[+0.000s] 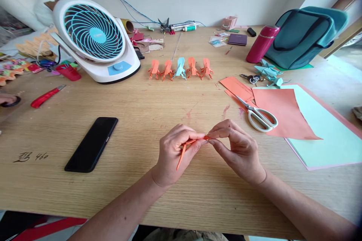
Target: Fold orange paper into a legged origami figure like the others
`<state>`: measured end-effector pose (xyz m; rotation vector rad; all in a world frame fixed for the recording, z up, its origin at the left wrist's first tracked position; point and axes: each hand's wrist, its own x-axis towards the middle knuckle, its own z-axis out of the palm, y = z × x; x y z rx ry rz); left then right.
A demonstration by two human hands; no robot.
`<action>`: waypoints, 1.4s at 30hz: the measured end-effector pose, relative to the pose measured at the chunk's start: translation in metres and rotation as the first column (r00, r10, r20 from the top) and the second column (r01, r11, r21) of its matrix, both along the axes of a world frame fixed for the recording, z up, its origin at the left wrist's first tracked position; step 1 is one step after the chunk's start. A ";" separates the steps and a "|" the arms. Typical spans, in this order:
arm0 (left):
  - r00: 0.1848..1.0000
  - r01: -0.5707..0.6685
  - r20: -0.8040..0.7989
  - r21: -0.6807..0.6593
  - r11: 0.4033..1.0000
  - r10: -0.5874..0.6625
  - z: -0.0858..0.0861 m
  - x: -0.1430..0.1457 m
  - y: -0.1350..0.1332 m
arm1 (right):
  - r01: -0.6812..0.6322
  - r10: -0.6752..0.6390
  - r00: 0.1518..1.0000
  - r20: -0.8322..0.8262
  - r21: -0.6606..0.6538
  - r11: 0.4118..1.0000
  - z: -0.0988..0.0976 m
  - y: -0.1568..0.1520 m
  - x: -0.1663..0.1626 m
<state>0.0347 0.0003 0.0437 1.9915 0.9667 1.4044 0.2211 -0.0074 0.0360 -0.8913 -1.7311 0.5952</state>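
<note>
Head view: the pinching thumbs and fingers of the left hand (173, 151) and right hand (241, 151) hide much of the folded orange paper (182, 152), whose middle folds and right tip are hard to make out. Both grips are closed on it above the table (135, 131), toward the near edge; it runs between the two pinches, one narrow end slanting free below the left forefinger.

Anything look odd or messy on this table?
Yes: reddish stains mark the wooden tabletop left of the scissors, and black handwriting is scrawled on it beside the smartphone; both are odd marks for furniture.
</note>
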 end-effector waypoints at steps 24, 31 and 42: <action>1.000 -0.004 -0.019 0.061 0.998 0.005 -0.002 -0.001 0.001 | -0.060 0.026 0.987 -0.159 -0.214 0.975 -0.006 -0.001 0.000; 1.000 0.002 -0.022 0.071 0.997 -0.001 -0.001 -0.001 0.002 | -0.065 0.028 0.986 -0.164 -0.223 0.973 -0.004 -0.001 -0.001; 0.998 0.019 -0.064 0.144 0.989 -0.010 -0.005 -0.005 0.004 | -0.010 -0.005 0.997 -0.081 -0.176 0.984 -0.003 -0.001 0.000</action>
